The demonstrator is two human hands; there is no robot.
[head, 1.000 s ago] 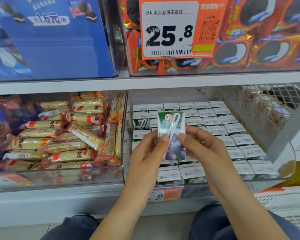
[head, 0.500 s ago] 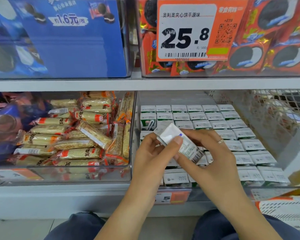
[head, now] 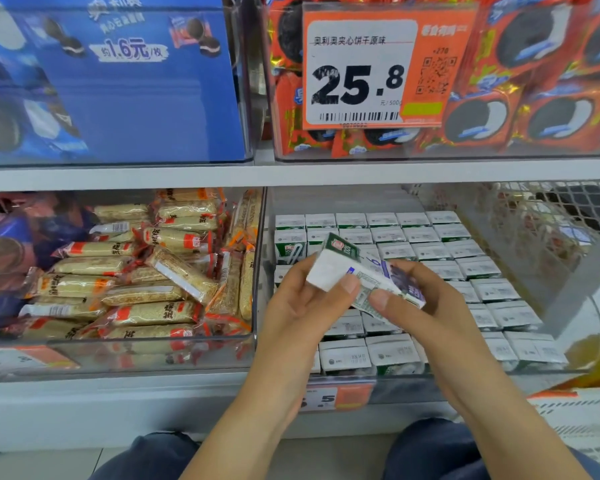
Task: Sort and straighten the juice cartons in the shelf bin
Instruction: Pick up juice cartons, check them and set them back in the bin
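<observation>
Two hands holding one small juice carton [head: 361,271] above the near-left part of a clear shelf bin [head: 596,327]. Tilted carton, white end up and to the left, purple printed end down and to the right, green band along the far edge. Left hand [head: 302,306] gripping the white end, thumb pressed on the near face, fingers hidden behind. Right hand [head: 426,306] pinching the purple end, thumb on the near face, fingers curled over the far side. Neither grip spread; both closed on the carton.

Below, many more cartons [head: 430,251] standing upright in tidy rows, white tops up, filling most of the bin. One carton at the far left [head: 290,249] showing its green front and a straw, with an apparent gap just near it.

Probable handling: light, boxy, fairly stiff at the edges and corners, softer on the broad faces, so likely to dent if squeezed hard. Smooth coated card, possibly a little slippery. Glued-on straw easy to snag or peel off. Best hold judged to be across the narrow sides or by the ends, as here, clear of the straw.

To the left, a second bin of wrapped snack bars [head: 136,271]. Above, an orange price tag [head: 378,67] reading 25.8.
</observation>
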